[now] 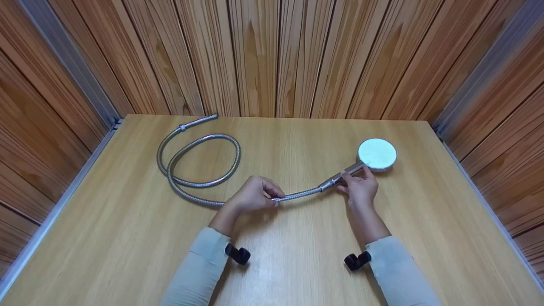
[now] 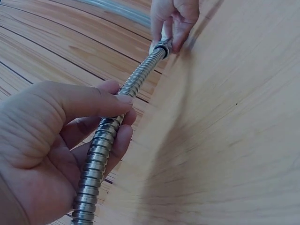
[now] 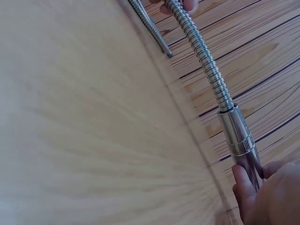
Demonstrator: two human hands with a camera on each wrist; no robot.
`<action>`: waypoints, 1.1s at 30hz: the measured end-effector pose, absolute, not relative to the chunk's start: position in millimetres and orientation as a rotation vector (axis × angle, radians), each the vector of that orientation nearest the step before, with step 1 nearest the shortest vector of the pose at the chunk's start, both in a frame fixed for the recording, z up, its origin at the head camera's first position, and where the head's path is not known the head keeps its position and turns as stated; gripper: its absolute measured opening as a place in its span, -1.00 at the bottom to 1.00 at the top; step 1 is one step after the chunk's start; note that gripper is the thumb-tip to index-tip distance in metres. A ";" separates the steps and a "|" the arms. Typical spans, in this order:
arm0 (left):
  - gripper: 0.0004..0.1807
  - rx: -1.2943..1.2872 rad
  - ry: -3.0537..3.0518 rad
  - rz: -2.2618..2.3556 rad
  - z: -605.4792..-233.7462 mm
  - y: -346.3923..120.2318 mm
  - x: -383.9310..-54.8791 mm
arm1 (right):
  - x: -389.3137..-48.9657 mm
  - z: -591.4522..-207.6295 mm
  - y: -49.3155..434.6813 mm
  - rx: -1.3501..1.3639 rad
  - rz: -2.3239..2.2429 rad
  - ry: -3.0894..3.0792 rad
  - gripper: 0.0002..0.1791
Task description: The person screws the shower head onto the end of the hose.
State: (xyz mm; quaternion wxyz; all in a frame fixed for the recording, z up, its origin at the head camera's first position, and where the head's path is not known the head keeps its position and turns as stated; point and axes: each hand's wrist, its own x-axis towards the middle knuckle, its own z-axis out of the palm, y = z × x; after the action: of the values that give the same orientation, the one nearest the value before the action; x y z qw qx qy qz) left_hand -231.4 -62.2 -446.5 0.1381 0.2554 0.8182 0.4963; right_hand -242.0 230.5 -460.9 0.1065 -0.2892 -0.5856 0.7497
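Observation:
A ribbed metal shower hose (image 1: 299, 195) runs into the chrome handle of a shower head (image 1: 377, 154) with a round white face. My left hand (image 1: 256, 194) pinches the hose between thumb and fingers, a short way left of the joint. On the handle (image 1: 350, 170), my right hand (image 1: 360, 185) grips with thumb and fingers, below the round face. In the right wrist view a smooth chrome connector (image 3: 236, 129) sits where the hose (image 3: 201, 51) meets the handle. The left wrist view shows the hose (image 2: 97, 157) crossing the left palm.
The rest of the hose lies looped on the wooden table (image 1: 289, 255) at the left, its free end (image 1: 212, 116) near the back edge. Wood-panelled walls (image 1: 255, 55) stand behind and at both sides. Small black devices (image 1: 238, 254) are worn at both wrists.

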 end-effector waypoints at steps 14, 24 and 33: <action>-0.74 0.706 2.433 1.433 -449.5 -53.5 -235.9 | -245.4 -462.9 244.0 -0.901 2.242 -1.770 -0.09; -0.68 0.583 2.510 1.361 -455.2 -56.5 -240.9 | -240.2 -457.1 252.2 -0.939 2.289 -1.751 -0.17; -0.66 0.502 2.543 1.316 -462.3 -59.6 -240.6 | -230.7 -447.7 260.9 -0.920 2.349 -1.754 -0.23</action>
State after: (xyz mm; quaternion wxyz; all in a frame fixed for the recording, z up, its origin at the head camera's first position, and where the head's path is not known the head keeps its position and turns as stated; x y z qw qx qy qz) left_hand -240.6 -59.6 -462.3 0.1169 0.1715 0.8688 0.4495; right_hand -230.7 260.9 -447.7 0.0343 -0.2992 -0.5705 0.7641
